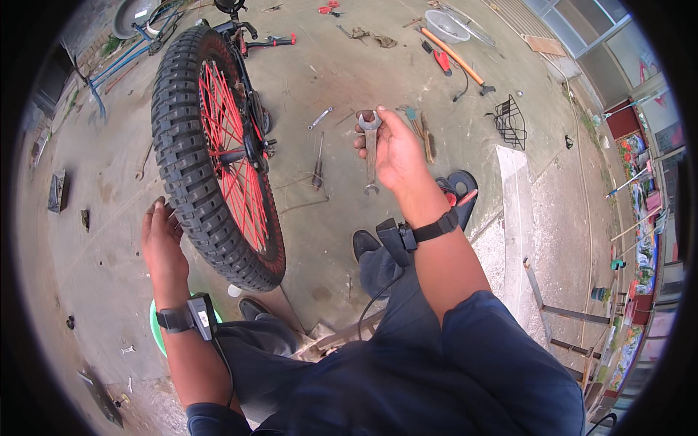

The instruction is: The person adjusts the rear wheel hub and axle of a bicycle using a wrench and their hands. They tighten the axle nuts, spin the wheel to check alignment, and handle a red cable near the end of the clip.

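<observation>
In my right hand [400,156] is a worn double open-ended wrench [371,152]. My fingers close round its upper part, and its lower jaw points down at the ground. My left hand [163,243] is at the left side of a fat black knobby tyre [193,182], fingers stretched out against or right beside the tread; I cannot tell how firmly they touch. The tyre is on a wheel with red spokes [229,152], which stands up in front of me. A hub and axle [233,155] show at the wheel's middle, next to a dark frame part [254,127].
On the concrete lie a combination wrench [320,118], a screwdriver [318,171], a brush [428,142] and a red-and-black hand tool [442,59]. Farther off are an orange-barrelled pump [454,57], a wire basket [511,120] and a grey basin [446,25]. A green tub [156,327] stands by my left forearm.
</observation>
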Motion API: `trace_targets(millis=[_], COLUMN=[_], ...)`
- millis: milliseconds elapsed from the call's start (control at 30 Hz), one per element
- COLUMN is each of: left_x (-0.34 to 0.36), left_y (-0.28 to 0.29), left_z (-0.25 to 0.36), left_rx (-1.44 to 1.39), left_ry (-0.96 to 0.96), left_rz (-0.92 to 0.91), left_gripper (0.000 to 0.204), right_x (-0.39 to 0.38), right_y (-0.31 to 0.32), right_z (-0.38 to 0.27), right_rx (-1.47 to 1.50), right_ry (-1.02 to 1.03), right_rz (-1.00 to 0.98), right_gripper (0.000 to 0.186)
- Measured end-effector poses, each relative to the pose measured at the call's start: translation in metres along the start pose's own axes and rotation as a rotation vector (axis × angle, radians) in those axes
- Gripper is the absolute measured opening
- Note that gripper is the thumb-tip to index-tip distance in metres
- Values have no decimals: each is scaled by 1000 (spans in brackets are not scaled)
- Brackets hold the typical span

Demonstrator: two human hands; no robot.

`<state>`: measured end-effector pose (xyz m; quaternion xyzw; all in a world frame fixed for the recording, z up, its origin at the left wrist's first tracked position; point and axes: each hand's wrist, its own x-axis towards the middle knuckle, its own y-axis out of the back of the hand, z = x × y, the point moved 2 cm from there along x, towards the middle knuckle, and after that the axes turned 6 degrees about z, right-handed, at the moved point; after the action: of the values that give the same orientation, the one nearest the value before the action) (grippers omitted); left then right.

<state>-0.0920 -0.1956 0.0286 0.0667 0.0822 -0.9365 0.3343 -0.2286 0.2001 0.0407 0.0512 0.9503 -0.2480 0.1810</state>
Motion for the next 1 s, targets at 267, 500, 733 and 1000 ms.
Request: trace_targets(millis=[267,500,733,1000], left_x=[-97,-105,-123,-177], left_y=[-68,-97,-88,-31], left_z=[79,105,97,-58], left_rx=[308,574,855,961], left_ry=[-561,-531,-580,-258], left_rz=[-263,-92,9,-187], left_gripper=[77,57,46,64], right_x=[1,0,-9,-14], right_y=[4,10,18,23], right_z=[2,-2,-9,-11], right_rx=[19,55,139,116], right_ry=[-22,-21,-26,-36], right_rz=[-29,-49,-46,-77], right_gripper=[38,36,29,32])
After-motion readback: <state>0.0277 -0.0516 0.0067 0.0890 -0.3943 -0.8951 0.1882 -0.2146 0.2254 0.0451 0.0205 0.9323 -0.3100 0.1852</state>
